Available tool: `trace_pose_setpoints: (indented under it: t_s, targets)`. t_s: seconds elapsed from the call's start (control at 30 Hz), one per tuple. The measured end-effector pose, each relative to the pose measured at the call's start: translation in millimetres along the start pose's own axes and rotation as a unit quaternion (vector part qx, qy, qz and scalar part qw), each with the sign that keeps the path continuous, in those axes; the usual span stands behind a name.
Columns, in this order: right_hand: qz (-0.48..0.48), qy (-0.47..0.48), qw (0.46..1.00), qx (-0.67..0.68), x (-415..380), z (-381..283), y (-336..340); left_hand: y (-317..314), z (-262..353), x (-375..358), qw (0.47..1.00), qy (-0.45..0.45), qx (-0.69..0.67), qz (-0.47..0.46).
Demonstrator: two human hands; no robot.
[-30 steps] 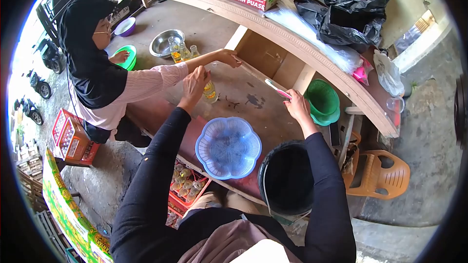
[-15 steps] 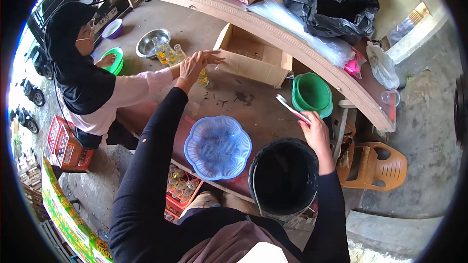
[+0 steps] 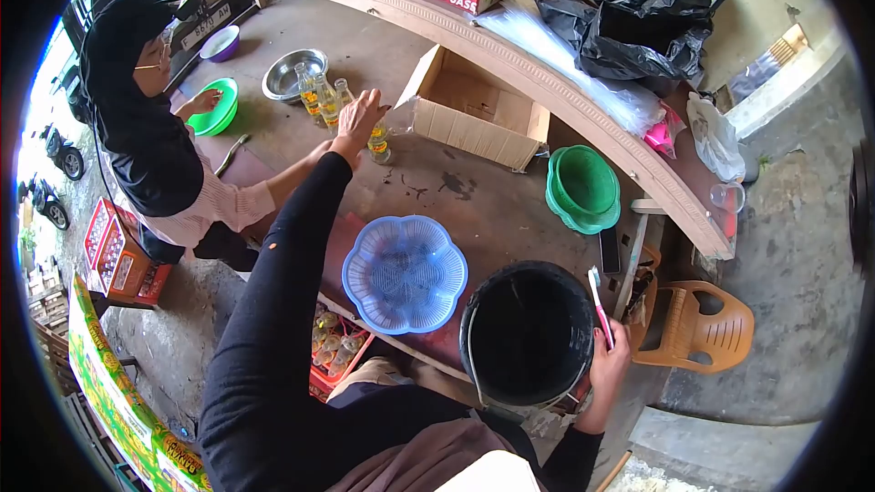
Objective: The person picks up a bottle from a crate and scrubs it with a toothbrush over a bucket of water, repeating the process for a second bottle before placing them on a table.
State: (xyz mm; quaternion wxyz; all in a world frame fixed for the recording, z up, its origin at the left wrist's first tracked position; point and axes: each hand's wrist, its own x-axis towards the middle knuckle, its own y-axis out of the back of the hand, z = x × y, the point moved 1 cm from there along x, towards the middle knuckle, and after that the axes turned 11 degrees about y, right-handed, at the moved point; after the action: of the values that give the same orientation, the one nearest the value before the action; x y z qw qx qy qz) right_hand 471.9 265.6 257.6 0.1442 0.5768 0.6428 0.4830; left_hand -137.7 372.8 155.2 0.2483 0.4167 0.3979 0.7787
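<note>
My left hand (image 3: 361, 120) reaches out to the far left side of the table, its fingers bent down around the top of a glass bottle (image 3: 379, 148) with a yellow label. Several similar glass bottles (image 3: 326, 102) stand just beside it. A toothbrush (image 3: 601, 306) with a pink and white handle is gripped in my right hand (image 3: 609, 360), bristle end up, at the right rim of a black bucket (image 3: 467, 337). Between my arms sits a blue scalloped plastic basket (image 3: 406, 273).
A co-worker (image 3: 150, 128) at the left reaches toward the bottles, the other hand at a green basin (image 3: 228, 117). A metal bowl (image 3: 273, 82), an open cardboard box (image 3: 469, 132), green tubs (image 3: 583, 187) and a phone (image 3: 610, 251) are on the table. An orange chair (image 3: 706, 328) stands right.
My right hand has come down and toward me with the toothbrush, from above the bucket's far side to its right rim. My left hand's fingers have curled downward; the co-worker's reaching hand has drawn back.
</note>
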Motion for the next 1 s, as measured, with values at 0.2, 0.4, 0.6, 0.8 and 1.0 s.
trace_pose_setpoints:
  t_s: [0.2,0.4,0.6,0.8,1.0]
  targets:
    - [-0.017,-0.014,1.0,0.005,-25.3,-20.7,-3.6,3.2,-5.5,1.0,0.998,0.035,-0.051,-0.021]
    - [-0.048,0.011,0.998,-0.026,-39.6,-43.5,-11.8,12.0,-10.9,-3.4,0.996,0.055,-0.064,-0.034]
    - [-0.118,0.014,0.993,0.008,-56.0,-89.6,-26.6,60.5,-11.7,-56.7,0.983,0.081,-0.164,0.028]
    - [-0.136,0.047,0.99,0.008,-85.0,-103.1,-49.8,106.7,-47.9,-179.3,0.959,0.151,-0.23,0.07]
    - [-0.103,0.029,0.994,-0.032,-90.0,-111.4,-45.8,127.1,-93.4,-299.2,0.957,0.213,-0.176,0.091]
